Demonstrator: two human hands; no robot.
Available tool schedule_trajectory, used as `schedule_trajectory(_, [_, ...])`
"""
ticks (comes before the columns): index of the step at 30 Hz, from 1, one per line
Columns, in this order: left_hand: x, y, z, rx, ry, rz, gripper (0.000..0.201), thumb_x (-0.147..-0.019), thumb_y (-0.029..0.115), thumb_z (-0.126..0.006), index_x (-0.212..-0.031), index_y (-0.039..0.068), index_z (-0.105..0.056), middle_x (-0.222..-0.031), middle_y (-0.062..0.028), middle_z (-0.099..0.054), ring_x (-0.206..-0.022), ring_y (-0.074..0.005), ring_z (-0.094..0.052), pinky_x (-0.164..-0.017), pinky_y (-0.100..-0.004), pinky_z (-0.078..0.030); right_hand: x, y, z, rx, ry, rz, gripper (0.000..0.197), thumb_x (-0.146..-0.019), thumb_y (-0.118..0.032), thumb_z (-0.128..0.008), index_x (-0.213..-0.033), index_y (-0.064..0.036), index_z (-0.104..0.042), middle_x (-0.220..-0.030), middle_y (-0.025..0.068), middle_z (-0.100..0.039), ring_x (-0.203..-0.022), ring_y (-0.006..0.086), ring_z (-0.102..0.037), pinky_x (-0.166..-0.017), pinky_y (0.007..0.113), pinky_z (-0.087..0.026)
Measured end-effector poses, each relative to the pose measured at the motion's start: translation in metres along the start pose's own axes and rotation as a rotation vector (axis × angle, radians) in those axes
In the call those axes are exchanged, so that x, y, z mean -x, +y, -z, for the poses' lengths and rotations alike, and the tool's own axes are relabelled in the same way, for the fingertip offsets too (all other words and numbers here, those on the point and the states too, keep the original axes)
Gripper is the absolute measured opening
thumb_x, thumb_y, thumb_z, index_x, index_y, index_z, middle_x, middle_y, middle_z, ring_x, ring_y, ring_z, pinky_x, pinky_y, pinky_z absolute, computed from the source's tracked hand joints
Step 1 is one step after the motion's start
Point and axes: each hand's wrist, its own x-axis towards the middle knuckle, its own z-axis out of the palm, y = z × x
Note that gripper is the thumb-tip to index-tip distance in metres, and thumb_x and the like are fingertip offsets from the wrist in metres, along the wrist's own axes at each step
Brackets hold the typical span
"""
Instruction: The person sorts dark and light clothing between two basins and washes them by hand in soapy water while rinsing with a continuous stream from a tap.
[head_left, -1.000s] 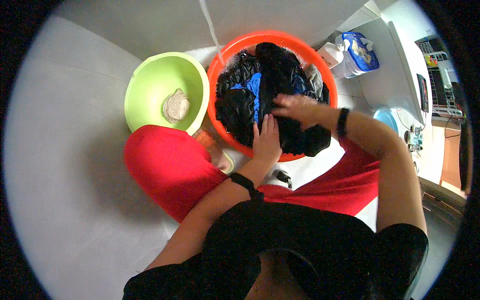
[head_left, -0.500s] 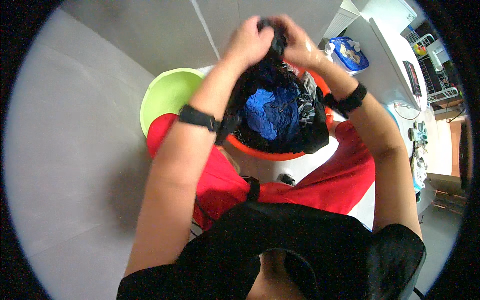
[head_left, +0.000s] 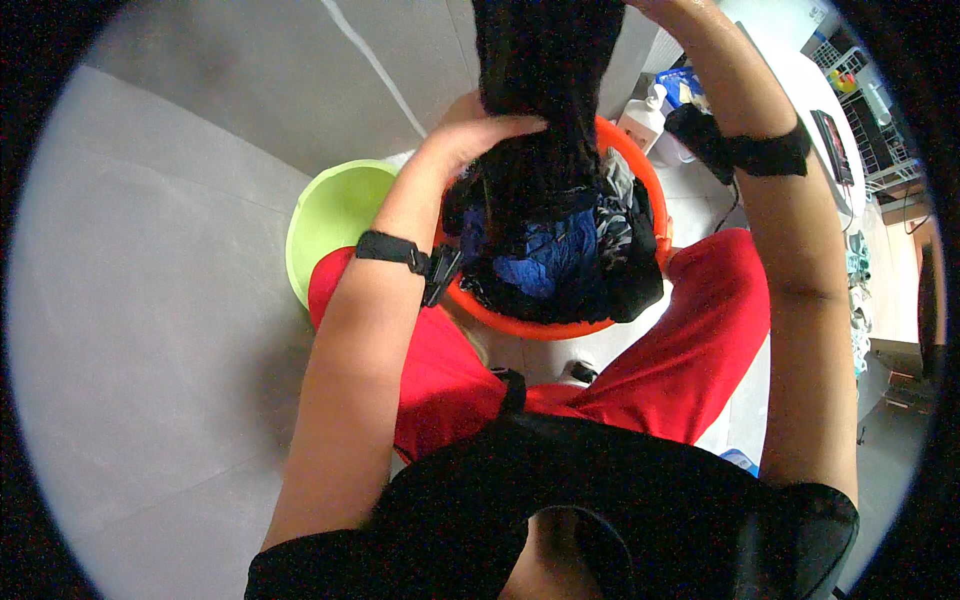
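Note:
A dark, black garment hangs stretched over the orange basin, its top running out past the upper edge of the view. My left hand grips it partway down, thumb across the front and fingers hidden behind the cloth. High at the upper edge, my right hand holds the garment's right side; most of its fingers are cut off by the frame. Below, a heap of clothes fills the basin, with blue cloth and grey-and-black patterned cloth among black pieces.
Left of the orange basin stands a light green basin. A white pump bottle and a blue package are beyond it on the right. A dark phone-like device lies on a white surface. My red-trousered knees flank the orange basin.
My hands, close together on bunched black cloth before, have moved apart. The right went up and right, the left slightly down, and the garment is now spread out between them.

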Motion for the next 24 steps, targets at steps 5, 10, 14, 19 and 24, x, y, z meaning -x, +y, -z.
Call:
schedule_trajectory(5, [-0.006,-0.027,0.008,0.332,0.238,0.298,0.036,-0.077,0.017,-0.070,-0.107,0.000,-0.062,-0.095,-0.0121,-0.067,-0.091,-0.0215,-0.063,-0.079,-0.0335,-0.050,0.006,0.033,0.025,0.543,-0.043,0.093,0.033,-0.068,-0.008,-0.068,-0.099,-0.0006,-0.060,-0.084,0.0215,-0.065,-0.081,0.0332,-0.065,-0.070,0.038,-0.050])
schedule_trajectory(10, [-0.032,-0.036,0.016,0.942,0.149,0.337,0.032,-0.074,0.015,-0.075,-0.099,-0.001,-0.063,-0.096,-0.0101,-0.065,-0.088,-0.0212,-0.062,-0.077,-0.0346,-0.052,0.039,0.135,0.005,0.353,-0.047,-0.237,0.024,-0.071,-0.010,-0.067,-0.092,-0.0017,-0.058,-0.071,0.0076,-0.058,-0.065,0.0193,-0.053,-0.060,0.032,-0.046])
schedule_trajectory(14, [-0.047,-0.130,-0.010,-0.157,-0.098,0.323,0.090,-0.060,0.043,-0.082,-0.132,0.001,-0.046,-0.131,-0.0231,-0.049,-0.119,-0.0350,-0.050,-0.102,-0.0461,-0.038,0.093,0.219,-0.064,0.793,-0.677,-0.500,0.053,-0.072,-0.019,-0.066,-0.122,-0.0125,-0.052,-0.125,0.0199,-0.051,-0.108,0.0386,-0.054,-0.093,0.042,-0.046])
schedule_trajectory(19, [-0.048,-0.145,-0.074,-0.762,-0.360,0.679,0.100,-0.077,0.058,-0.062,-0.148,0.030,0.004,-0.153,-0.0166,0.010,-0.138,-0.0482,0.000,-0.108,-0.0608,-0.015,0.168,0.268,-0.150,0.835,-1.124,-0.739,0.069,-0.077,-0.033,-0.064,-0.140,-0.0270,-0.036,-0.154,0.0051,-0.008,-0.137,0.0475,-0.011,-0.092,0.077,-0.027])
schedule_trajectory(24, [-0.057,-0.199,-0.102,-0.798,-0.575,0.848,0.070,-0.092,0.048,-0.045,-0.146,0.042,-0.001,-0.151,-0.0059,0.025,-0.137,-0.0440,0.018,-0.103,-0.0704,-0.009,0.212,0.324,-0.205,0.700,-1.241,-0.771,0.068,-0.080,-0.038,-0.058,-0.141,-0.0230,-0.034,-0.154,0.0060,-0.012,-0.138,0.0424,-0.016,-0.101,0.069,-0.021])
